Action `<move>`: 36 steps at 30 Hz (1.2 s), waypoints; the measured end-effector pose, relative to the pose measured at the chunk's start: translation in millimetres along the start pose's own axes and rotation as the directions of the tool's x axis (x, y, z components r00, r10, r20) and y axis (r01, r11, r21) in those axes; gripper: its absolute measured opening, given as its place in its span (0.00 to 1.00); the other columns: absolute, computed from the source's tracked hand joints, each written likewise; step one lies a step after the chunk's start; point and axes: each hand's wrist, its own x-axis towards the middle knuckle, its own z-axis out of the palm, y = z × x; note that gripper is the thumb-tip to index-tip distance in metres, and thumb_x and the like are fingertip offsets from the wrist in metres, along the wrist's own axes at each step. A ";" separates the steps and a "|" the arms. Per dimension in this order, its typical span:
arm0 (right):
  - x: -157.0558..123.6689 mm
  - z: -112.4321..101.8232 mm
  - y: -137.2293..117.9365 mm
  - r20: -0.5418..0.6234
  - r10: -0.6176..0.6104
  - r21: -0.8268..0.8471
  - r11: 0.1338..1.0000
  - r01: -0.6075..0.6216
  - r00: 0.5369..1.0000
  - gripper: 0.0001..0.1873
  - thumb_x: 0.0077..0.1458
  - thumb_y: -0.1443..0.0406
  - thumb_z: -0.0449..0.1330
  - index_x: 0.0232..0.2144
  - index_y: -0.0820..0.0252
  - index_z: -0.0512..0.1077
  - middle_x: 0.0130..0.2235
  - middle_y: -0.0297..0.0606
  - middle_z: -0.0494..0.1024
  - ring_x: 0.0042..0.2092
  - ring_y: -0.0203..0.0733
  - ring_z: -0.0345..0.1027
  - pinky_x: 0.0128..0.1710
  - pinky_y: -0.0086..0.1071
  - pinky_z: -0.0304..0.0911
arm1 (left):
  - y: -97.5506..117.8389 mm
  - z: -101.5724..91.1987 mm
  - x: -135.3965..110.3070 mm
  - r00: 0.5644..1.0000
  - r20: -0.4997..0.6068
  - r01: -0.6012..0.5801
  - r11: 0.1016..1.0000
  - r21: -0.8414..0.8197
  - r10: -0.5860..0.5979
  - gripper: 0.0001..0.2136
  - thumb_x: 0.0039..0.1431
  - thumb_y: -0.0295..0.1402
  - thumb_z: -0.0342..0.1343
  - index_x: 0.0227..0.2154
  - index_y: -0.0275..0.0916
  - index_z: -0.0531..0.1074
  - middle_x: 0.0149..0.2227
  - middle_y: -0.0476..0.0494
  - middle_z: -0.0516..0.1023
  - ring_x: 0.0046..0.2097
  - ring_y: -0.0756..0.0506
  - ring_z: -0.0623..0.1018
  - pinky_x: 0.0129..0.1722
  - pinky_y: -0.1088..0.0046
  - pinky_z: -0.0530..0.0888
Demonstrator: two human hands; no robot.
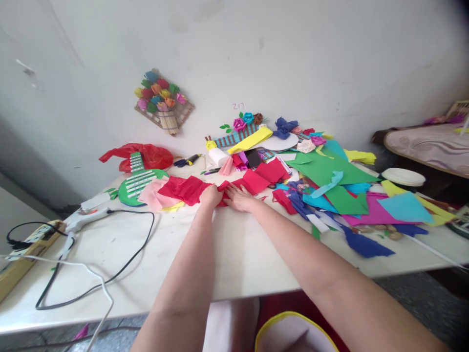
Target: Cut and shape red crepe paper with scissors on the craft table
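A long strip of red crepe paper (188, 189) lies creased across the middle of the table. My left hand (210, 196) is closed on the strip with its fingers curled in. Just right of it, my right hand (240, 198) rests flat on the same paper, fingers stretched out and pointing left. The paper beyond my right hand runs on toward the back right in folded sections. Pale pink crepe paper (154, 194) lies beneath its left end, beside a green guitar-shaped piece (141, 181) with white strips. What is under my fingers is hidden.
A glue gun (82, 220) with a black cord lies at the left, near a power strip (27, 252). Coloured sheets, such as a green one (330, 168), pile up at the right. A red plastic bag (146, 155) and pliers (187, 160) are at the back.
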 end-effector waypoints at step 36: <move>-20.0 -47.3 86.6 -0.290 0.671 0.086 0.728 -0.680 0.682 0.18 0.47 0.65 0.54 0.42 0.64 0.71 0.44 0.51 0.73 0.46 0.49 0.67 0.42 0.37 0.61 | -22.4 19.9 28.2 0.975 -0.143 -0.014 0.598 -0.801 -0.168 0.09 0.34 0.32 0.61 0.22 0.33 0.72 0.22 0.41 0.74 0.32 0.40 0.76 0.27 0.72 0.71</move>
